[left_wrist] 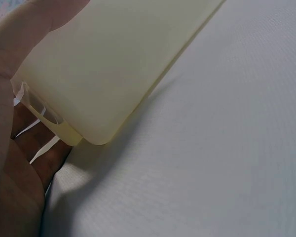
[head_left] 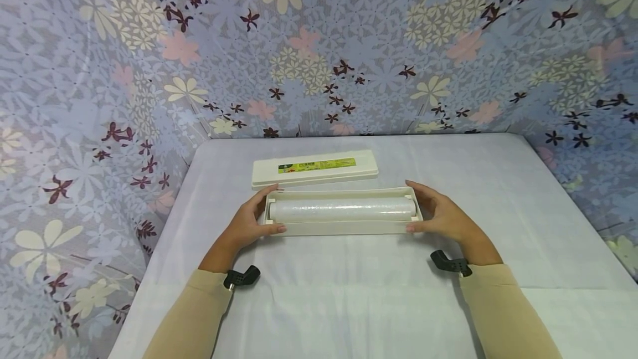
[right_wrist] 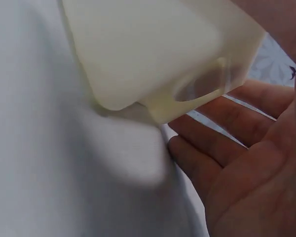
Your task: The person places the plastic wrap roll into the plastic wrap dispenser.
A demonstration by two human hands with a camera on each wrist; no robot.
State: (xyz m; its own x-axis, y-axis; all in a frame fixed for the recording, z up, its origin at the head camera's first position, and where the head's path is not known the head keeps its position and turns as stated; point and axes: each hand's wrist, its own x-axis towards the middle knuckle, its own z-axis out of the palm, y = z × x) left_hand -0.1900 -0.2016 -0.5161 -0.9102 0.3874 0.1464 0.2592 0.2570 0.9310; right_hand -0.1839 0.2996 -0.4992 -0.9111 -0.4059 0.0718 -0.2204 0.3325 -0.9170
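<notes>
A long cream plastic box (head_left: 344, 229) lies crosswise between my hands, its top uncovered. Inside it sits a roll of clear cling film (head_left: 341, 209), wound in a white cylinder. My left hand (head_left: 247, 220) grips the box's left end, thumb along the near wall and fingers round the back corner. At the opposite end my right hand (head_left: 443, 218) holds it the same way. Both wrist views show the box's smooth near wall (left_wrist: 108, 64) and an oval cut-out in the end wall (right_wrist: 160, 111), with fingers behind it.
Just behind the box lies its cream lid (head_left: 264, 173), bearing a green and yellow label (head_left: 317, 165). A white cloth (head_left: 349, 303) covers the table. Floral fabric (head_left: 319, 43) hangs behind and at both sides. Black wrist mounts (head_left: 242, 277) sit at the sleeve cuffs.
</notes>
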